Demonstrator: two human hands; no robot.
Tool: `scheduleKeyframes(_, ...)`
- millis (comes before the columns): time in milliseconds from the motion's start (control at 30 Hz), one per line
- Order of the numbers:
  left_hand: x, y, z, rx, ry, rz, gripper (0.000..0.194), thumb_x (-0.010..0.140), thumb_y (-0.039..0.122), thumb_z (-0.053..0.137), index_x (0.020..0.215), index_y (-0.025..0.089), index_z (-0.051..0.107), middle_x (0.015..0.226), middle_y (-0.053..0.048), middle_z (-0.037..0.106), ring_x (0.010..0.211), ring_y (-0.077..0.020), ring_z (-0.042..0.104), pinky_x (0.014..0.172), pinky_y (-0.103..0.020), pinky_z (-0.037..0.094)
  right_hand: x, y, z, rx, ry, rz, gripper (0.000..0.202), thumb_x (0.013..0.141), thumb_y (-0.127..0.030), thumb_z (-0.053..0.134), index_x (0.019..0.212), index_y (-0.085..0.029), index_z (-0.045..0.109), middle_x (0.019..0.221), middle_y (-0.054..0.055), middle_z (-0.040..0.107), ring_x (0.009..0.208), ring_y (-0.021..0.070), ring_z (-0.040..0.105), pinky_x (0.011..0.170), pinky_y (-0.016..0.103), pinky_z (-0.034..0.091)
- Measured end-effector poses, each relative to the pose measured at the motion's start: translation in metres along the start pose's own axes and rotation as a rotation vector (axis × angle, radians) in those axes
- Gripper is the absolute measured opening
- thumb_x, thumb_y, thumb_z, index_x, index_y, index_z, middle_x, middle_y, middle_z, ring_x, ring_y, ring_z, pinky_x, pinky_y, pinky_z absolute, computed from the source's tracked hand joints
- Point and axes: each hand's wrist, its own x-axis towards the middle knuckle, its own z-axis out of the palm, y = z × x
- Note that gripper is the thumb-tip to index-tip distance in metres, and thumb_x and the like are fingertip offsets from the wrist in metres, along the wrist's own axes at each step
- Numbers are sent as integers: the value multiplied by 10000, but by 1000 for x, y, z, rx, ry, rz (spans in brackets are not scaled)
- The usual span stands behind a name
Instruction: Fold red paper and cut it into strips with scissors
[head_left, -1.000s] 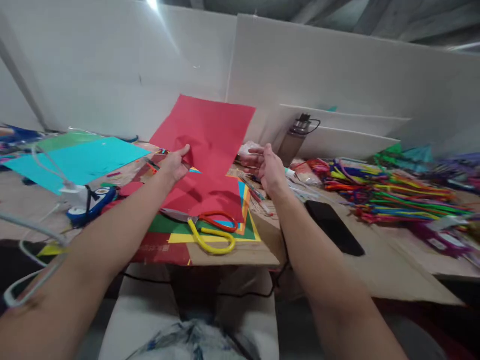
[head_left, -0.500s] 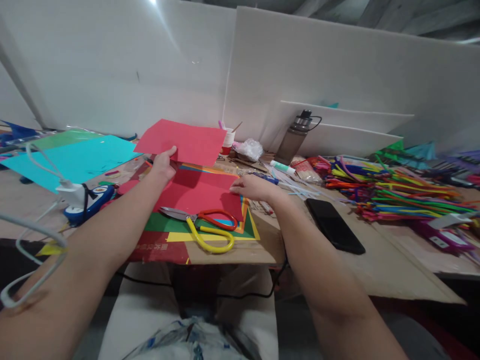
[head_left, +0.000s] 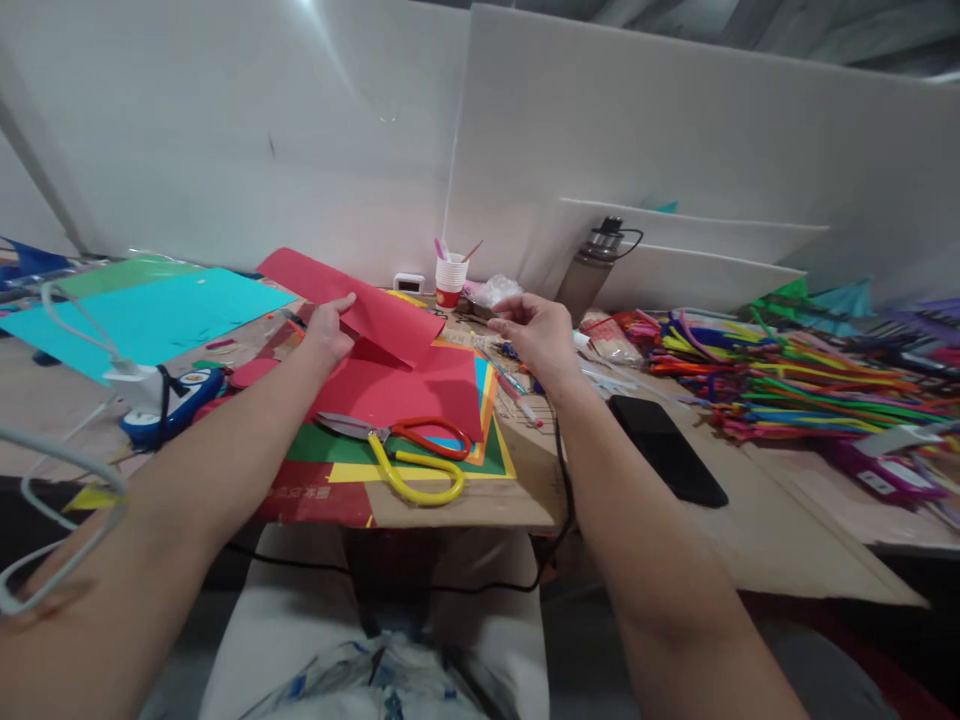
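Scissors lay on coloured papers just below the frame's middle. Beyond them, left of centre, the left hand pinched a red sheet between thumb and fingers. Right of centre, the right hand had fingers half bent, slightly apart, holding nothing visible.

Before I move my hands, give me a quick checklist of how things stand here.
1. Left hand has a grip on the raised red sheet: ok.
2. Raised red sheet flat: not ok, it is tilted and bent.
3. Right hand free: cannot tell, its fingertips are close together.
4. Scissors off the paper stack: not ok, they lie over its near edge.
5. Stack edges lined up: not ok, colored sheets stick out.
6. Paper cup upright: ok.
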Motion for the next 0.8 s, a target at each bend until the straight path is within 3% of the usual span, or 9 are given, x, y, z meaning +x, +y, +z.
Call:
scheduleKeyframes(167, 0, 2, -1, -1, 27, 16, 95, 773, 102, 574, 805, 154, 646, 734, -63, 727, 780, -210, 709, 807, -359, 577, 0, -1, 0, 112, -47, 43, 245, 604, -241, 731, 834, -158, 727, 658, -4, 632, 605, 132, 569, 610, 288, 487)
scheduleKeyframes(533, 1, 0, -3, 16, 7, 12, 104, 779, 106, 565, 804, 166, 646, 731, -65, 728, 729, -204, 712, 782, -331, 580, -6, -19, -2, 426, -275, 117, 266, 622, -264, 771, 864, -160, 735, 660, -5, 668, 641, 137, 656, 722, 335, 588)
scheduleKeyframes(800, 5, 2, -5, 15, 9, 20, 160, 776, 98, 562, 890, 161, 655, 799, -65, 736, 773, -198, 709, 802, -334, 574, -7, -25, -4, 469, -309, 176, 279, 616, -239, 778, 875, -147, 732, 664, -7, 675, 669, 143, 681, 761, 343, 604)
